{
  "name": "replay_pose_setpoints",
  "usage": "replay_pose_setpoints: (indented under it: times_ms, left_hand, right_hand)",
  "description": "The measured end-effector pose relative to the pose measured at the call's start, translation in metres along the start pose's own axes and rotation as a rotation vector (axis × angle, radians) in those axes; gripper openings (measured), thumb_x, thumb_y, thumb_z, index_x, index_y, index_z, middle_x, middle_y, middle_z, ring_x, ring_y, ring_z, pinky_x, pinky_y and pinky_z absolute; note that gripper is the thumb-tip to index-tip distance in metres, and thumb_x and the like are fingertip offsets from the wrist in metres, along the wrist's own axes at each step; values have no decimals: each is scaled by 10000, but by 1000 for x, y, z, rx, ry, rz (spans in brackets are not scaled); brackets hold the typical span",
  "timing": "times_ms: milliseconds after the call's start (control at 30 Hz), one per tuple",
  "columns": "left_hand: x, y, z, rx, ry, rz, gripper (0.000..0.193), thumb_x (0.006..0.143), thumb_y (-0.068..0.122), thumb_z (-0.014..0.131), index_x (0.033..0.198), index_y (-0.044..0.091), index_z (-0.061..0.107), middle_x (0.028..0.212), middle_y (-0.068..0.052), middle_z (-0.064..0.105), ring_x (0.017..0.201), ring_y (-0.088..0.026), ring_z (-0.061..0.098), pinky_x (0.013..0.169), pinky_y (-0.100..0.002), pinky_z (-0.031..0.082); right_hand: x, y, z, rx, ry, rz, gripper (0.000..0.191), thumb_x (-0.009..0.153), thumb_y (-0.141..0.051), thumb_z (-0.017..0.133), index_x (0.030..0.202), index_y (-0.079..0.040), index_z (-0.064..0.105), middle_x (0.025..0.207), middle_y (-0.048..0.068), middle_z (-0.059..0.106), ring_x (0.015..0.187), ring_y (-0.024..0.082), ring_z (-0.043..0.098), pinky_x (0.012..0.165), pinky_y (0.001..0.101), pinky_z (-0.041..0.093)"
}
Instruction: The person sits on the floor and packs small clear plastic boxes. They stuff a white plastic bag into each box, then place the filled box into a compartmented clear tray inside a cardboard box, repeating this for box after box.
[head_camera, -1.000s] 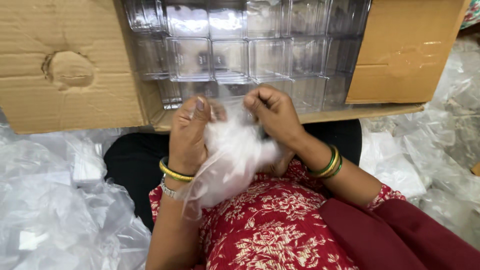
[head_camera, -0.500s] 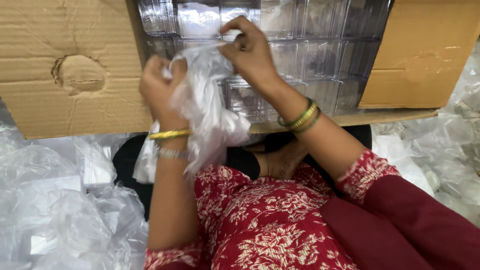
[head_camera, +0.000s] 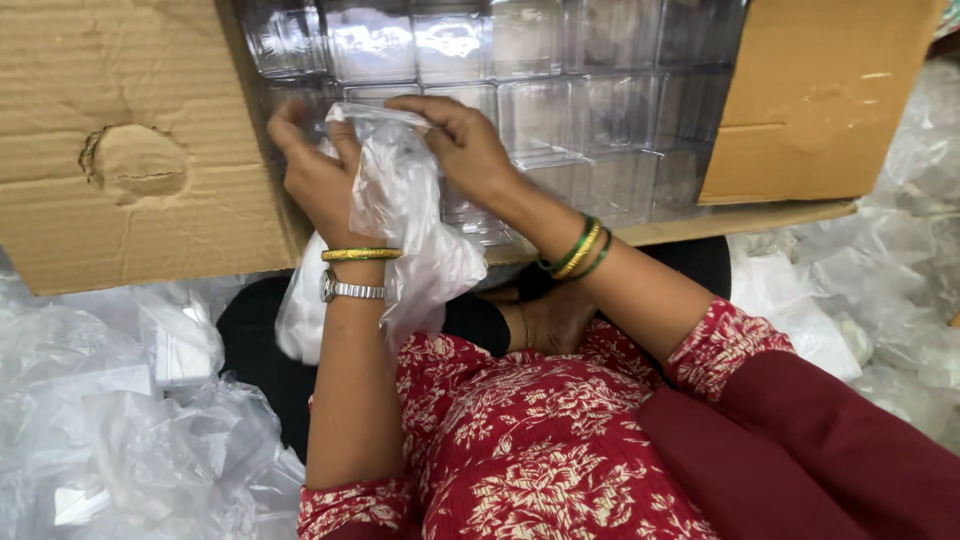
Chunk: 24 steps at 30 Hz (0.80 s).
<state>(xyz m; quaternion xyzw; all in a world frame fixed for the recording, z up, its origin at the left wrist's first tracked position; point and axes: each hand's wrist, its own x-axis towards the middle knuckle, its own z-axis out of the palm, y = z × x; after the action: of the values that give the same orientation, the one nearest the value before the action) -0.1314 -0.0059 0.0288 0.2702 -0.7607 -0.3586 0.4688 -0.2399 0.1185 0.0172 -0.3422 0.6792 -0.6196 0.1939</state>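
Both hands are raised in front of an open cardboard box (head_camera: 140, 180) and together hold a thin clear plastic bag (head_camera: 405, 215). The left hand (head_camera: 320, 175) grips the bag's left side near its top, fingers curled around the film, with a gold bangle (head_camera: 360, 254) and a silver watch (head_camera: 352, 291) on the wrist below. The right hand (head_camera: 462, 145) pinches the bag's upper edge between thumb and fingers, the film stretched taut between the two hands; green and gold bangles (head_camera: 577, 249) sit on that wrist. The bag hangs down between the forearms, bunched and whitish at its lower end, just above the lap of a red dress with a white floral print (head_camera: 540, 440). Whether anything is inside the bag cannot be told. Behind the hands the box is filled with rows of clear, square plastic containers (head_camera: 560, 90), stacked tightly and catching the light. Its brown left flap is folded outward and bears a round punched dent (head_camera: 135, 160); the right flap (head_camera: 820, 110) is a plainer orange-brown panel. Heaps of crumpled clear plastic wrap (head_camera: 130, 430) lie on the floor at the left, and more of it (head_camera: 880, 280) at the right, with a few small white packets among the left heap.
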Motion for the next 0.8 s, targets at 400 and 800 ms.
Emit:
replay_pose_setpoints:
  times_ms: [400,800]
  left_hand:
    - [-24,11,-2,-1,24,76,119,1005,139,741,973,39,686,837,-155,723,708,-313,700,651,-409,554]
    - [-104,55,-9,-842,-547,-326,146,1019,122,682,1091,-1,716,939,-25,686,822,-106,589,716,-264,517]
  right_hand:
    - [-15,-2,-11,225,175,-51,426,1006,84,448,1369,-56,621,1219,30,710,945,76,661,824,217,554]
    - [-136,-52,-97,817,-9,67,504,1079,-252,343,1469,26,504,1315,168,662,1237,259,654,1109,408,532]
